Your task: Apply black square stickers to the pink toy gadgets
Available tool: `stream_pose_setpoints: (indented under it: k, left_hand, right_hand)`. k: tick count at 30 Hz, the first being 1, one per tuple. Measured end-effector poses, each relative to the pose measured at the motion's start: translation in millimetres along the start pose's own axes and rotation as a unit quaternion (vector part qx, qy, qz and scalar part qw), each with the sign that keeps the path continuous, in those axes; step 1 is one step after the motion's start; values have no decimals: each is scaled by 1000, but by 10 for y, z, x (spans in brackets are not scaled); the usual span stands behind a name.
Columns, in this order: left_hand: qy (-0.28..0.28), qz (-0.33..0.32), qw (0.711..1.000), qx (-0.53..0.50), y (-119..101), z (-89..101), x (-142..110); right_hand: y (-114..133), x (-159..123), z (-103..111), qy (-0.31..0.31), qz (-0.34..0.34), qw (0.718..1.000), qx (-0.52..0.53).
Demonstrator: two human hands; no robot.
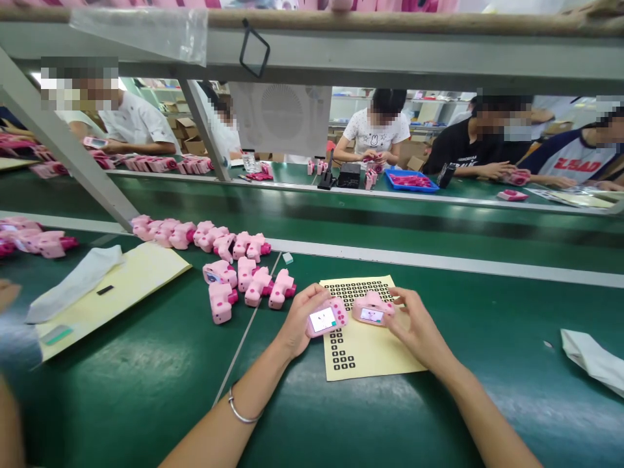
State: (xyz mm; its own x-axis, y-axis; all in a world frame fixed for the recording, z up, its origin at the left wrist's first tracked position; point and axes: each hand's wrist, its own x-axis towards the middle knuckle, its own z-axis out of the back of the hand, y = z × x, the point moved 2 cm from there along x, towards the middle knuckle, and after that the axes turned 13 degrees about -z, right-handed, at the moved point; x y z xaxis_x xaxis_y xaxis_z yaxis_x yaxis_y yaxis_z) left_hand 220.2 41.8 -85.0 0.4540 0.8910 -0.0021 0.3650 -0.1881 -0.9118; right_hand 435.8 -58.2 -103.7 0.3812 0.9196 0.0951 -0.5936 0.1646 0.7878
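My left hand [298, 324] is closed around a pink toy camera [324, 318], its lit screen and dark pink buttons facing me. With my right hand [418, 331] I grip the right end of a second pink toy camera [371, 309], whose screen is also lit. The second one is over a yellow sheet [375, 354] carrying rows of small black-framed square stickers. Whether it rests on the sheet or is lifted, I cannot tell. Left of my hands, several pink toy cameras [258, 286] stand grouped on the green table.
A long row of toy cameras [166, 233] lies along the far edge. At left are a yellow sheet [168, 260] and a white cloth [78, 286]; another white cloth [592, 357] lies right. Co-workers [375, 130] sit opposite, beyond a metal frame [312, 55]. A blurred co-worker's hand shows far left.
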Motion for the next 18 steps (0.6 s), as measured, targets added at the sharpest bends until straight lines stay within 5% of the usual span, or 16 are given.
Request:
stream_pose_setpoints:
  k: [2, 6, 8, 18]
  left_hand:
    - [-17, 4, 1000, 5, -3, -11, -1]
    - [-31, 38, 999, 2, 10, -20, -8]
    - [-20, 50, 999, 2, 25, -19, -13]
    - [0, 68, 998, 7, 74, -10, -28]
  right_hand:
    - [116, -89, -31, -32, 9, 999, -3]
    - [272, -294, -308, 156, -38, 987, -21]
    - [282, -370, -428, 193, -66, 977, -57]
    - [296, -484, -539, 145, -60, 981, -110]
